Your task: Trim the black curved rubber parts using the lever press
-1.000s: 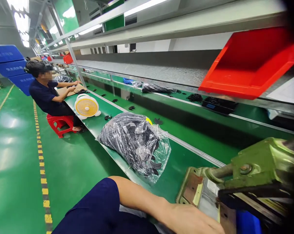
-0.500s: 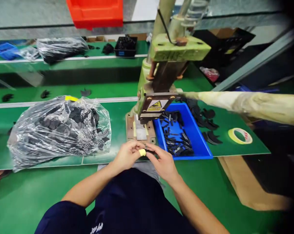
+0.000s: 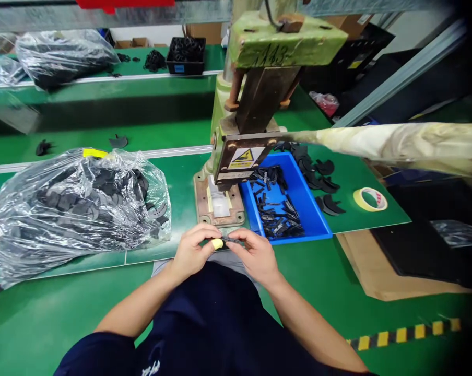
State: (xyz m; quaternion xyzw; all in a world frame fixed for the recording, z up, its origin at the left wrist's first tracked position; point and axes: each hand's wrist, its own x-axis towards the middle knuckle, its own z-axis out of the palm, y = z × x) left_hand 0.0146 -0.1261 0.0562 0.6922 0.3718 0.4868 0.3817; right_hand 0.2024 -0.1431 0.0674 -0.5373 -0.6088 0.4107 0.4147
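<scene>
Between my two hands is a small, thin black part (image 3: 231,239), held in front of the press base. My left hand (image 3: 195,250), with a yellow wrap on its thumb, pinches the part's left end. My right hand (image 3: 255,255) grips the other end between thumb and fingers. Just beyond them stands a green hand press (image 3: 242,156) with a warning label; its ram hangs over the base plate (image 3: 220,203). To the right of the base, a blue bin (image 3: 314,209) holds many small black pieces. The part's exact kind is too small to tell.
A clear plastic bag (image 3: 79,209) of black curved pieces lies at the left. The wrapped press lever (image 3: 396,143) reaches out to the right. Loose black pieces (image 3: 330,204) and a tape roll (image 3: 370,199) lie beyond the bin. A black tray (image 3: 186,55) stands at the back.
The view has tilted down and turned a little to the right. Both hands still hold the black part, which now shows more clearly between the fingertips.
</scene>
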